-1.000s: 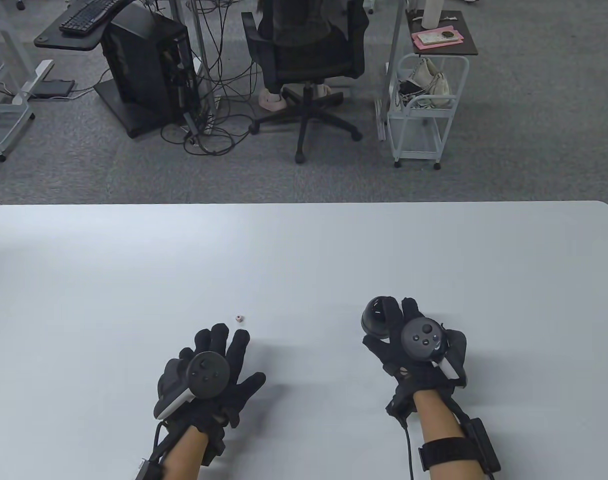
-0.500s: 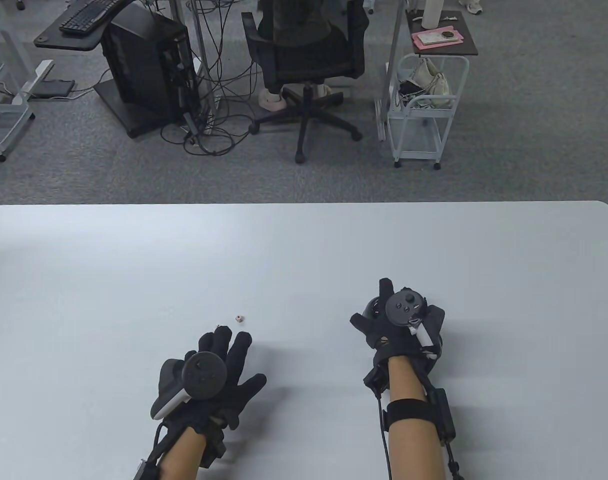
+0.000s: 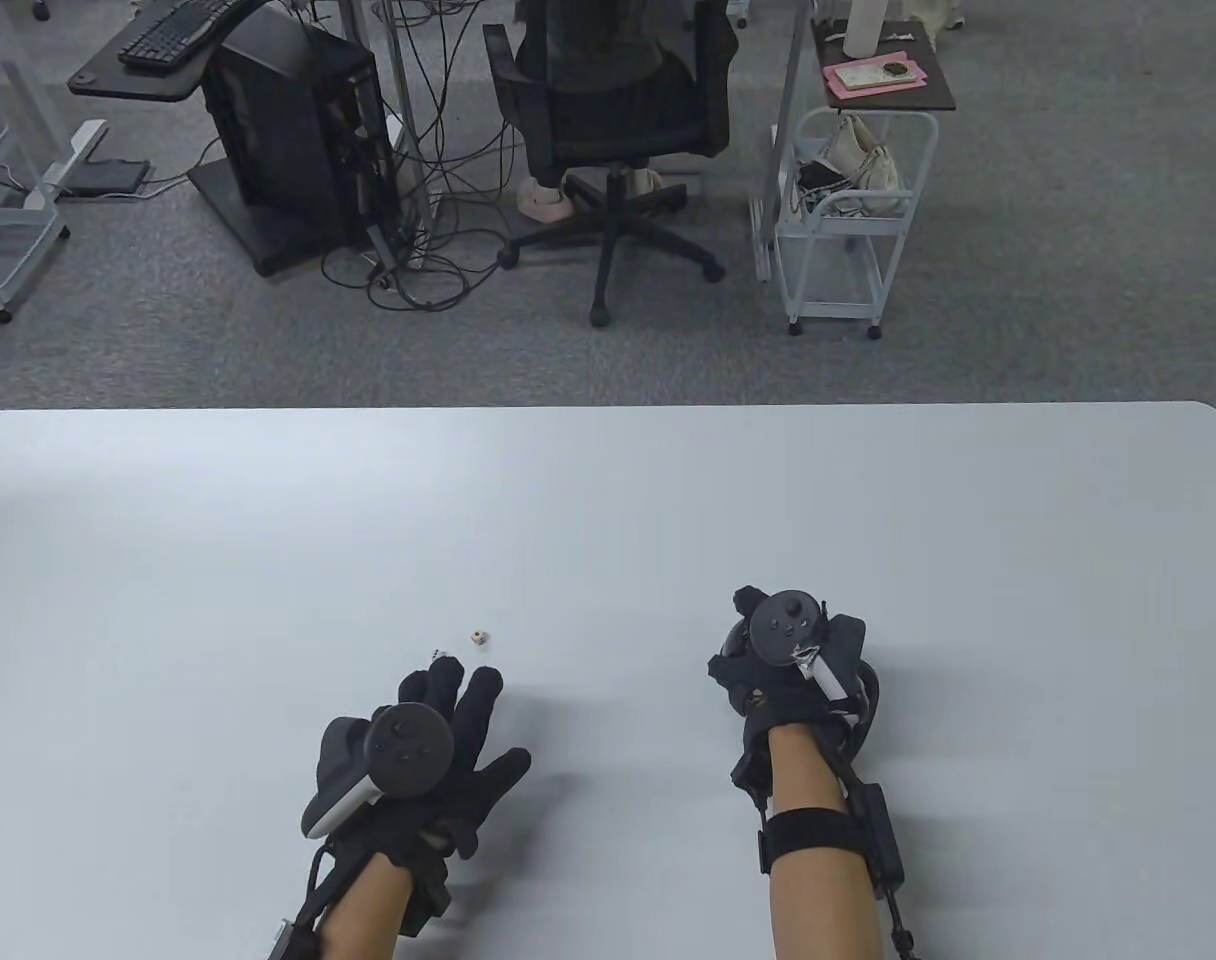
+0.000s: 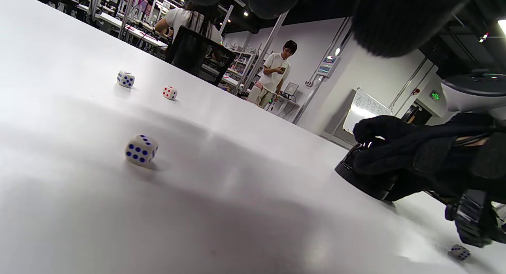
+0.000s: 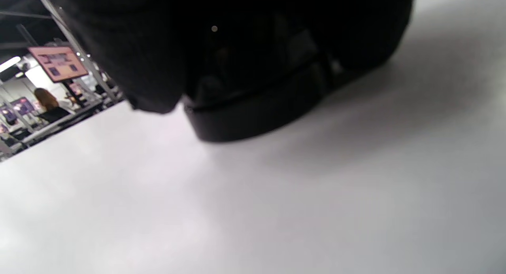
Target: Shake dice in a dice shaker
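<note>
Your right hand (image 3: 788, 660) grips the black dice shaker (image 4: 365, 179) mouth-down on the table (image 3: 608, 500). Your left hand (image 3: 418, 750) lies flat with fingers spread, holding nothing. The loose dice (image 4: 141, 149) sit just beyond its fingertips, well to the shaker's left, so your left hand is nearer. A fourth die (image 4: 459, 252) seems to sit behind your right hand.

White table (image 3: 608, 500), scattered dice (image 4: 141, 149), shaker (image 4: 361, 179)

The table (image 4: 237, 210) is plain white. Two white dice (image 4: 141, 149) carry blue pips, one white die (image 4: 170, 92) red pips. The dice shaker (image 4: 361, 179) and both gloves (image 3: 448, 740) are black.
</note>
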Demonstrator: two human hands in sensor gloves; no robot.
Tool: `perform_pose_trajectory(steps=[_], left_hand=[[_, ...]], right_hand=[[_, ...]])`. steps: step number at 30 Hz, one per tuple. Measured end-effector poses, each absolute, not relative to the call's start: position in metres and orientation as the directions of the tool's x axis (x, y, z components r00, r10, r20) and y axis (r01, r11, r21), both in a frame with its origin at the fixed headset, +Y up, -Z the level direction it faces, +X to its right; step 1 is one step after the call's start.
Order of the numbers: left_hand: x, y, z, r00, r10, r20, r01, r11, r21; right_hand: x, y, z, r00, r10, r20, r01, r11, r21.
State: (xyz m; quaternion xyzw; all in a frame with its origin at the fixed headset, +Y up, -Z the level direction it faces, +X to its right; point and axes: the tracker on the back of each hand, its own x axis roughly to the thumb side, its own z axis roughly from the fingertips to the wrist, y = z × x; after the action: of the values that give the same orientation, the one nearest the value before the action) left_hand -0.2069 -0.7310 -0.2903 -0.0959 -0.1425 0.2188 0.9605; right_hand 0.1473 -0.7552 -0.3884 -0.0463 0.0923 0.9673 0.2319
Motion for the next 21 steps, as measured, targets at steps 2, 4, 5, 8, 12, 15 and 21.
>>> perform_pose_trajectory(steps=[2,4,5,8,12,15,21], left_hand=[[-0.207,-0.731,-0.29,0.864,0.448,0.23,-0.393,0.886,-0.248],[-0.207,-0.731,-0.291,0.864,0.448,0.229,-0.393,0.886,-0.248],[-0.207,-0.731,-0.291,0.865,0.447,0.231,-0.393,0.887,-0.243],[-0.206,-0.731,-0.292,0.866,0.44,0.236,-0.393,0.893,-0.219],[-0.201,-0.734,-0.293,0.874,0.416,0.249,-0.378,0.907,-0.188],[-0.196,-0.735,-0.292,0.873,0.404,0.272,-0.372,0.914,-0.165],[-0.175,-0.722,-0.287,0.817,0.463,0.345,-0.453,0.884,-0.114]], right_hand=[[0.147,-0.757,-0.383,-0.892,0.439,-0.105,-0.45,-0.883,0.134],[0.147,-0.759,-0.377,-0.896,0.439,-0.07,-0.445,-0.889,0.109],[0.147,-0.76,-0.373,-0.896,0.442,-0.047,-0.445,-0.89,0.099],[0.147,-0.757,-0.362,-0.919,0.393,0.029,-0.391,-0.919,0.055],[0.144,-0.751,-0.349,-0.859,0.497,0.12,-0.499,-0.866,0.021],[0.136,-0.736,-0.337,-0.805,0.563,0.185,-0.572,-0.82,0.006],[0.109,-0.711,-0.313,-0.692,0.606,0.393,-0.662,-0.749,-0.011]])
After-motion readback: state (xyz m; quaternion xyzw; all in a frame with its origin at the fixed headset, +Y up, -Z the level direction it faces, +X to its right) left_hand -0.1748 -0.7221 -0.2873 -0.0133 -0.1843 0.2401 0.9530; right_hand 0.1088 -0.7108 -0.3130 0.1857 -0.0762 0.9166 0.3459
